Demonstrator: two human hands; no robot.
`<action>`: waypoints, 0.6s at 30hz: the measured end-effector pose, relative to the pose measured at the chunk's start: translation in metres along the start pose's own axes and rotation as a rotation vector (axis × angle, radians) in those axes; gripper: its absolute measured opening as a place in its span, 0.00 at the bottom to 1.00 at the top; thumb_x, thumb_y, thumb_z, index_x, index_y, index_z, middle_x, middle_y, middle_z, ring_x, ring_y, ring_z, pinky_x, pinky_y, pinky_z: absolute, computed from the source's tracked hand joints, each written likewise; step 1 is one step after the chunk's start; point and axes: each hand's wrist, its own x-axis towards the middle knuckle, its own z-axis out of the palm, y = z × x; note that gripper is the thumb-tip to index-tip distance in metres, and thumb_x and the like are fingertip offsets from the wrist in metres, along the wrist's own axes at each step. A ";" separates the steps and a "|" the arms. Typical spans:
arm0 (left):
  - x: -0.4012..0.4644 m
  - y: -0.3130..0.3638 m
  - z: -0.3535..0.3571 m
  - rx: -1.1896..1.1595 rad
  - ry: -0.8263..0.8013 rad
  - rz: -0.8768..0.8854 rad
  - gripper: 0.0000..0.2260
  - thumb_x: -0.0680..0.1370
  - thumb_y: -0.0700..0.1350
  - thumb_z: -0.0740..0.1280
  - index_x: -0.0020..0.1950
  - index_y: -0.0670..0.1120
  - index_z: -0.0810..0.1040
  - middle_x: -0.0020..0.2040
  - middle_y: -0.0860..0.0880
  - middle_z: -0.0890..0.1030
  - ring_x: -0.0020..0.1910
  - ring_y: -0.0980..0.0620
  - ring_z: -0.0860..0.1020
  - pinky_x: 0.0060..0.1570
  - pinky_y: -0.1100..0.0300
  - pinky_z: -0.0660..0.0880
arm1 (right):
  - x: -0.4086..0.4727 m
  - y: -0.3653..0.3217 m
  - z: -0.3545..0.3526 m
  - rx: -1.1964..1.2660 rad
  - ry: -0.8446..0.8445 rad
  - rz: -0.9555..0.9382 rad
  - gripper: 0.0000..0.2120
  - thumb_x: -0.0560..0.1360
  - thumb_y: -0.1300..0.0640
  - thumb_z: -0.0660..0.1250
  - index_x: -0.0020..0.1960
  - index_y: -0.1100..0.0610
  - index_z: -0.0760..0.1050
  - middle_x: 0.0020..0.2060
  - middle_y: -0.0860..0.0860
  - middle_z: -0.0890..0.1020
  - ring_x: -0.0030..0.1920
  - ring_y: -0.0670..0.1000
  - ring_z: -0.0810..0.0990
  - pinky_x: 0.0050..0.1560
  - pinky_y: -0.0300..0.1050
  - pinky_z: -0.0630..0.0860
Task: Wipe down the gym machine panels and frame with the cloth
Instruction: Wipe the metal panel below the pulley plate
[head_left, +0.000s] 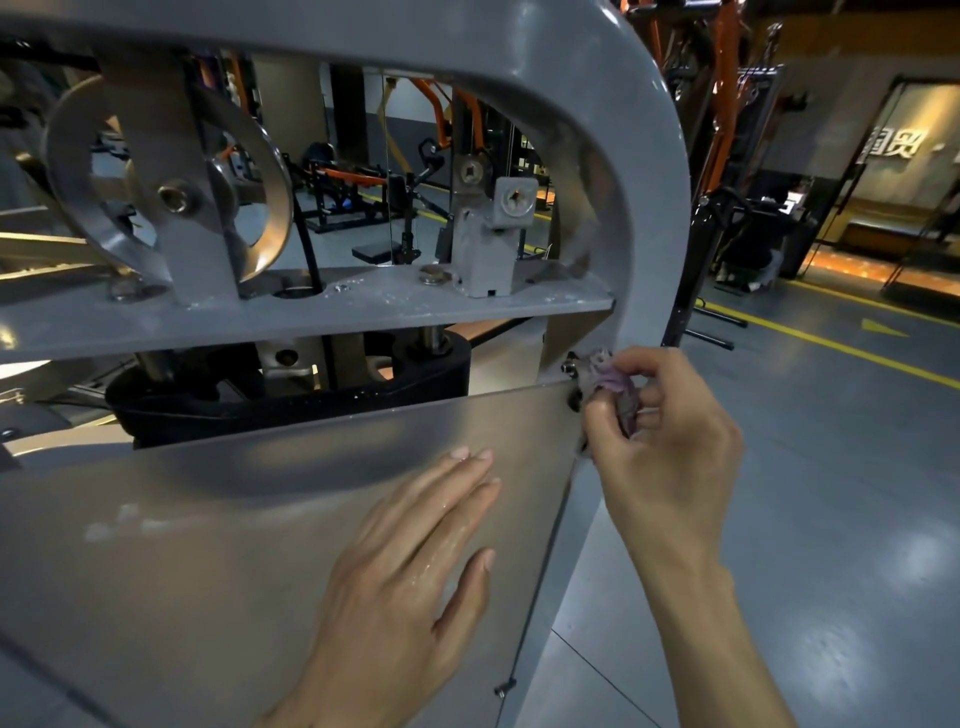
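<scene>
- Grey curved frame (660, 171) arches over the panel (218, 525)
- Left hand (410, 566) lies flat, fingers straight, near the panel's right edge
- Right hand (670, 441) pinches the bunched purple cloth (608, 382) against the panel's top right corner

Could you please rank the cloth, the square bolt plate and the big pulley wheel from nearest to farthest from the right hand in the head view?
From the right hand:
1. Cloth, bunched in its fingers, at the panel's upper right corner.
2. Square bolt plate, up and left, above the shelf.
3. Pulley wheel, far left.
</scene>
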 end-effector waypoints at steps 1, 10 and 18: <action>0.000 0.000 0.000 0.012 0.005 0.001 0.18 0.80 0.44 0.67 0.69 0.42 0.79 0.74 0.49 0.75 0.76 0.50 0.71 0.73 0.53 0.70 | -0.003 -0.004 0.003 0.017 -0.003 -0.025 0.13 0.69 0.65 0.73 0.49 0.51 0.78 0.40 0.44 0.79 0.37 0.47 0.78 0.39 0.48 0.78; -0.004 -0.009 0.004 0.068 -0.020 -0.046 0.20 0.80 0.45 0.66 0.72 0.42 0.77 0.77 0.48 0.72 0.78 0.48 0.67 0.75 0.46 0.67 | 0.001 0.004 0.000 0.008 0.032 0.037 0.13 0.69 0.64 0.73 0.49 0.51 0.77 0.40 0.46 0.79 0.38 0.49 0.79 0.40 0.43 0.75; -0.009 -0.013 0.002 0.039 -0.014 -0.059 0.18 0.80 0.44 0.67 0.69 0.42 0.80 0.77 0.48 0.72 0.78 0.47 0.68 0.75 0.45 0.68 | 0.004 -0.003 0.004 0.053 -0.037 0.014 0.11 0.68 0.62 0.72 0.47 0.51 0.76 0.38 0.47 0.79 0.36 0.48 0.77 0.37 0.35 0.68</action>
